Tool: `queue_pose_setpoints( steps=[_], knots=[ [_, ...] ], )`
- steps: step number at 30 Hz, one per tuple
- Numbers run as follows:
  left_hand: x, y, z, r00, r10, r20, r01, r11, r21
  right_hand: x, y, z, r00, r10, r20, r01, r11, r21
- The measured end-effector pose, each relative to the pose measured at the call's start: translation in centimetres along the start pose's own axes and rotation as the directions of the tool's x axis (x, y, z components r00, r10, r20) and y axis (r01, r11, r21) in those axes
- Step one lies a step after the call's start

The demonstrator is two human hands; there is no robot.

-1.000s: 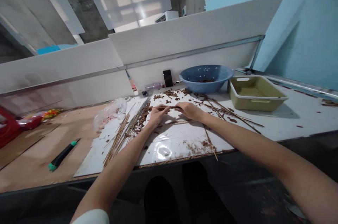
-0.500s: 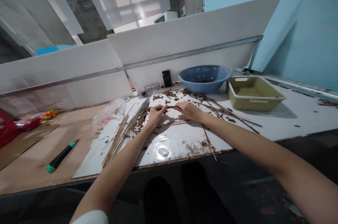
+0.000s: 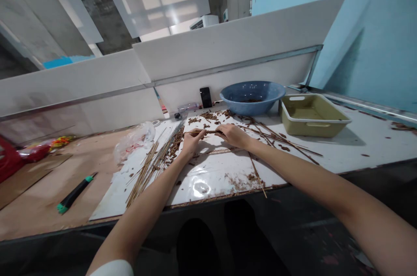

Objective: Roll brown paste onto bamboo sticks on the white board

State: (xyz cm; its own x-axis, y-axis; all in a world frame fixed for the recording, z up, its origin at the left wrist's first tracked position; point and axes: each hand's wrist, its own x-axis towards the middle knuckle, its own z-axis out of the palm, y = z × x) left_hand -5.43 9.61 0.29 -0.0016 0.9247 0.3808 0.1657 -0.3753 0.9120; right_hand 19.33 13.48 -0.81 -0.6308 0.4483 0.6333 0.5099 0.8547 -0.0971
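As left hand (image 3: pixel 194 142) and right hand (image 3: pixel 233 136) pinch a thin stick (image 3: pixel 210 132) | both narrow, seemingly

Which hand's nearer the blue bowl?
Right. The right hand is in front of the blue bowl, not touching it; the left hand is farther off to the left. Both hold a thin brown stick.

Pale blue wall (image 3: pixel 339 20) right; bright window (image 3: pixel 156 0) behind white partition (image 3: pixel 234 46).

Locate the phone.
In the head view, the black phone stands propped against the white back panel, just left of the blue basin and right of a clear plastic bottle.
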Motion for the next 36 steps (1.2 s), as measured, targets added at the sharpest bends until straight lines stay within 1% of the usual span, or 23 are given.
queue_pose_setpoints(
  steps=[4, 6, 7, 8, 9, 10, 11, 12, 13, 14, 15, 16, 17, 18, 19, 21, 23, 27, 30, 36],
  knots=[
    [0.3, -0.7, 0.1, 1.000, -0.030, 0.004, 0.030, 0.999, -0.025, 0.0, -0.1, 0.0, 1.000, 0.004, 0.021, -0.003, 1.000, -0.031],
    [0.6, -1.2, 0.1, 0.999, -0.035, -0.039, 0.032, 0.997, -0.073, 0.0, 0.0, 0.0, 0.999, 0.017, 0.034, -0.015, 0.998, -0.060],
    [0.7, -1.3, 0.1, 0.995, -0.027, -0.096, 0.017, 0.995, -0.095, 0.0, 0.0, 0.1, 0.999, 0.029, 0.037, -0.026, 0.997, -0.074],
    [0.8, -1.5, -0.1, 0.984, -0.010, -0.180, -0.008, 0.995, -0.101, -0.1, 0.1, 0.1, 0.998, 0.044, 0.037, -0.041, 0.996, -0.085],
    [0.9, -1.5, -0.3, 0.960, 0.018, -0.280, -0.041, 0.996, -0.076, -0.1, 0.3, 0.0, 0.997, 0.063, 0.038, -0.059, 0.994, -0.095],
    [1.0, -1.5, -0.6, 0.926, 0.067, -0.371, -0.077, 0.997, -0.014, -0.1, 0.4, 0.0, 0.996, 0.083, 0.039, -0.079, 0.992, -0.103],
    [1.0, -1.4, -1.0, 0.895, 0.138, -0.423, -0.114, 0.990, 0.081, -0.1, 0.4, 0.0, 0.994, 0.103, 0.043, -0.098, 0.989, -0.110],
    [1.0, -1.2, -1.3, 0.881, 0.228, -0.414, -0.156, 0.967, 0.200, -0.1, 0.5, 0.0, 0.992, 0.118, 0.049, -0.112, 0.987, -0.116],
    [1.0, -0.9, -1.7, 0.887, 0.322, -0.330, -0.213, 0.921, 0.327, -0.1, 0.4, -0.1, 0.990, 0.128, 0.055, -0.121, 0.985, -0.120],
    [0.9, -0.6, -1.9, 0.899, 0.399, -0.179, -0.290, 0.850, 0.440, -0.1, 0.3, -0.1, 0.989, 0.131, 0.061, -0.123, 0.985, -0.119],
    [0.8, -0.3, -1.9, 0.898, 0.439, 0.009, -0.380, 0.767, 0.517, -0.1, 0.2, -0.2, 0.990, 0.126, 0.068, -0.118, 0.986, -0.114],
    [0.8, -0.1, -1.9, 0.876, 0.446, 0.186, -0.467, 0.686, 0.558, -0.1, 0.0, -0.2, 0.990, 0.115, 0.077, -0.107, 0.988, -0.107],
    [0.7, 0.1, -1.6, 0.842, 0.432, 0.324, -0.538, 0.615, 0.576, -0.1, -0.2, -0.3, 0.991, 0.101, 0.088, -0.091, 0.991, -0.102],
    [0.6, 0.2, -1.3, 0.809, 0.412, 0.419, -0.587, 0.559, 0.586, 0.0, -0.4, -0.3, 0.991, 0.085, 0.102, -0.075, 0.992, -0.099],
    [0.6, 0.2, -1.0, 0.785, 0.394, 0.478, -0.619, 0.515, 0.593, 0.0, -0.6, -0.4, 0.991, 0.068, 0.117, -0.056, 0.993, -0.100],
    [0.4, 0.2, -0.4, 0.759, 0.376, 0.531, -0.650, 0.463, 0.602, 0.0, -1.0, -0.4, 0.989, 0.036, 0.144, -0.021, 0.994, -0.103],
    [0.3, 0.1, 0.0, 0.749, 0.376, 0.547, -0.663, 0.457, 0.593, 0.1, -1.2, -0.3, 0.988, 0.014, 0.151, 0.000, 0.996, -0.092],
    [0.1, 0.0, -0.1, 0.756, 0.408, 0.512, -0.654, 0.501, 0.567, 0.1, -1.4, 0.1, 0.991, -0.022, 0.132, 0.029, 0.998, -0.054],
    [0.1, 0.1, -0.2, 0.761, 0.409, 0.504, -0.648, 0.516, 0.560, 0.1, -1.3, 0.3, 0.993, -0.031, 0.112, 0.037, 0.998, -0.050],
    [0.3, 0.0, -0.3, 0.768, 0.377, 0.517, -0.633, 0.565, 0.529, 0.0, -0.9, 0.3, 0.990, -0.004, 0.141, 0.016, 0.997, -0.080]
  ],
)
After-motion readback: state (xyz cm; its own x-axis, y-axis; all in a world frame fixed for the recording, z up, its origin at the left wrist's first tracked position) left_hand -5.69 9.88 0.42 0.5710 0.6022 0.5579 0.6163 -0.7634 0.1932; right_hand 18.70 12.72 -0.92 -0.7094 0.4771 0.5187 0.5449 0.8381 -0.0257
